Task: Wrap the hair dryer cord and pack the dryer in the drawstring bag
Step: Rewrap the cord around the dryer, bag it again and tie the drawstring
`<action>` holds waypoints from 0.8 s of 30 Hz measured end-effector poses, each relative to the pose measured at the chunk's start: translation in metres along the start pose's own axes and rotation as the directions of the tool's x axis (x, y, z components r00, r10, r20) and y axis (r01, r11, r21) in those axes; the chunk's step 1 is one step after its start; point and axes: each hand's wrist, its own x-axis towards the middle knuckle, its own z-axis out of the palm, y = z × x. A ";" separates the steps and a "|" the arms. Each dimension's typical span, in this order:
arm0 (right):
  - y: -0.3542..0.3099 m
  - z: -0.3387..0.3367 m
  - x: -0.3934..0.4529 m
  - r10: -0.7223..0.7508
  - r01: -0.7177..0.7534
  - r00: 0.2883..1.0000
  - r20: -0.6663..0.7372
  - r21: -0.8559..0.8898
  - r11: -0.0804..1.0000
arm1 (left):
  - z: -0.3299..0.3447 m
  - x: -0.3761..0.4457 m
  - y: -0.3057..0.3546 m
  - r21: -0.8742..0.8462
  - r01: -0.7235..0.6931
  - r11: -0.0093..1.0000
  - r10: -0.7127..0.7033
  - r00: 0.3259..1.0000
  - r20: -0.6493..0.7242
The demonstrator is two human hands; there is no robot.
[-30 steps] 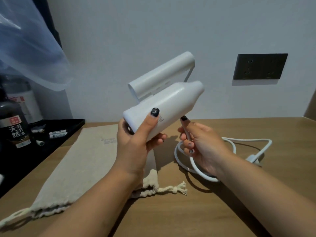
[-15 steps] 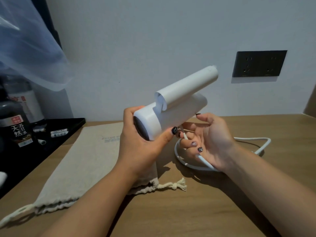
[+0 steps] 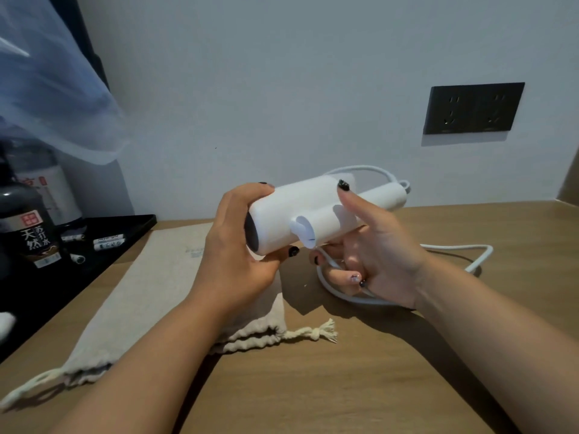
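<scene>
I hold a white hair dryer above the table with its handle folded alongside the barrel. My left hand grips its dark rear end. My right hand supports the folded handle from below, thumb on top, and the white cord runs through its lower fingers. One cord loop arcs behind the dryer; the rest lies on the wood to the right. The beige drawstring bag lies flat on the table under my left arm, its knotted cord end pointing right.
A black tray at the left carries bottles and small batteries. A dark wall socket sits on the wall at the right. A translucent plastic sheet hangs at the upper left.
The dryer has been turned and lowered to lie nearly level, with its handle folded against the barrel. My right hand has come up under the handle, and a cord loop has risen behind the dryer.
</scene>
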 end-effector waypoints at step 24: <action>0.008 0.006 0.001 -0.373 0.340 0.911 -0.175 -0.193 0.920 | -0.027 0.009 0.029 -0.555 0.690 0.464 -0.444 0.723 0.529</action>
